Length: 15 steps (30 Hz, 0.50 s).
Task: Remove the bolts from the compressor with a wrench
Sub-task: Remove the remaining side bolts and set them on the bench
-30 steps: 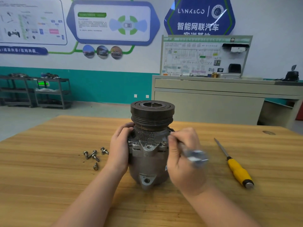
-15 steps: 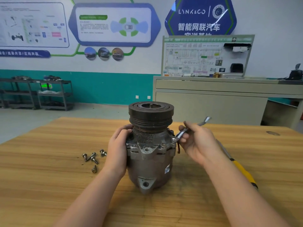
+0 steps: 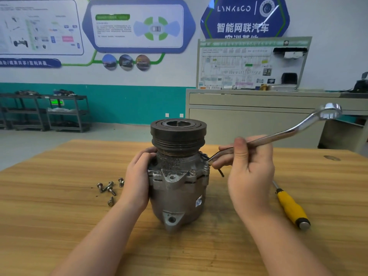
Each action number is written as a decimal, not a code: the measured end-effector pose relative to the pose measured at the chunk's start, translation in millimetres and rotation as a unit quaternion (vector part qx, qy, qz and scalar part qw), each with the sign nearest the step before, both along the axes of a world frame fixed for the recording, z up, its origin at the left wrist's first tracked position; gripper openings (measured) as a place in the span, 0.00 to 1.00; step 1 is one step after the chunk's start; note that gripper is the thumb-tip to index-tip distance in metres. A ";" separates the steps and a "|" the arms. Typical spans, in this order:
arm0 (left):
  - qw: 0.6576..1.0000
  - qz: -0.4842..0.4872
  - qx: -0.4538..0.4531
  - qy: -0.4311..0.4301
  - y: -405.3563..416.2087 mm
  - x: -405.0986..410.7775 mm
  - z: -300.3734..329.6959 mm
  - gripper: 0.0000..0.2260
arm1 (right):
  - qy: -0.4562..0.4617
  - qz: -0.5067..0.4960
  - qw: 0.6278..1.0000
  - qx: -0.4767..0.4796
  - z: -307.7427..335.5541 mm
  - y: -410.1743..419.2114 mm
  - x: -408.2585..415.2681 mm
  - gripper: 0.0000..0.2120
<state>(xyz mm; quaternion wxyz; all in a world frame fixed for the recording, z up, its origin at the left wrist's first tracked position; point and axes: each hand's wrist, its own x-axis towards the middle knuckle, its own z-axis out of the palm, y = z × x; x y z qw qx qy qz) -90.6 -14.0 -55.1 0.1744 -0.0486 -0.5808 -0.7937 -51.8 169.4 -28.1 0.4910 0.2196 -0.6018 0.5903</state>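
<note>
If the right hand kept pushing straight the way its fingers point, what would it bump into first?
Probably the compressor: the right hand grips the wrench with fingers aimed left at its upper right side, almost touching. Depth is hard to judge.

A yellow-handled screwdriver [image 3: 290, 206] lay on the wooden tabletop [image 3: 49, 206] just right of the right hand. Beyond the hands stood a grey cabinet [image 3: 249, 110] bearing a wiring board [image 3: 251, 64]; far to the left stood dark metal shelves [image 3: 45, 112] against a teal wall.
</note>
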 end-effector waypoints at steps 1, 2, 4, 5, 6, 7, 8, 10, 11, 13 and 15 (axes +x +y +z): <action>1.000 0.000 0.001 -0.002 0.3 1.2 0.6 0.13 | 0.027 -0.014 0.999 0.037 -0.9 -0.1 -0.1 0.06; 1.000 0.001 0.003 -0.001 0.7 1.6 1.0 0.13 | 0.058 -0.029 0.995 0.071 -1.4 0.2 0.4 0.07; 1.000 0.004 0.004 0.004 1.3 1.9 0.7 0.12 | 0.127 -0.055 0.982 0.132 -2.6 1.2 1.8 0.09; 1.000 0.007 0.002 0.008 1.4 0.9 0.2 0.12 | 0.163 -0.064 0.971 0.163 -3.0 0.5 3.4 0.07; 1.000 0.008 -0.001 0.011 1.4 0.4 -0.2 0.12 | 0.195 -0.070 0.957 0.201 -3.8 -1.1 5.3 0.05; 1.000 0.010 -0.004 0.014 1.3 -0.1 -0.6 0.11 | 0.217 -0.072 0.942 0.244 -4.9 -4.0 6.9 0.04; 1.000 0.016 -0.011 0.019 1.1 -0.7 -1.0 0.09 | 0.228 -0.081 0.927 0.288 -6.3 -7.9 8.3 0.05; 0.999 0.025 -0.023 0.034 1.0 -0.7 -0.6 0.09 | 0.234 -0.118 0.905 0.336 -9.8 -16.0 10.1 0.08; 0.999 0.029 -0.018 0.033 0.7 -0.2 -0.6 0.11 | 0.234 -0.124 0.909 0.323 -13.0 -19.3 10.2 0.07; 1.000 0.023 -0.004 0.014 1.4 0.3 0.3 0.12 | 0.200 -0.090 0.952 0.214 -18.6 -25.1 11.3 0.03; 1.000 0.010 0.011 -0.005 2.7 1.7 1.3 0.13 | 0.117 0.018 0.993 0.017 -18.3 -28.0 13.1 0.04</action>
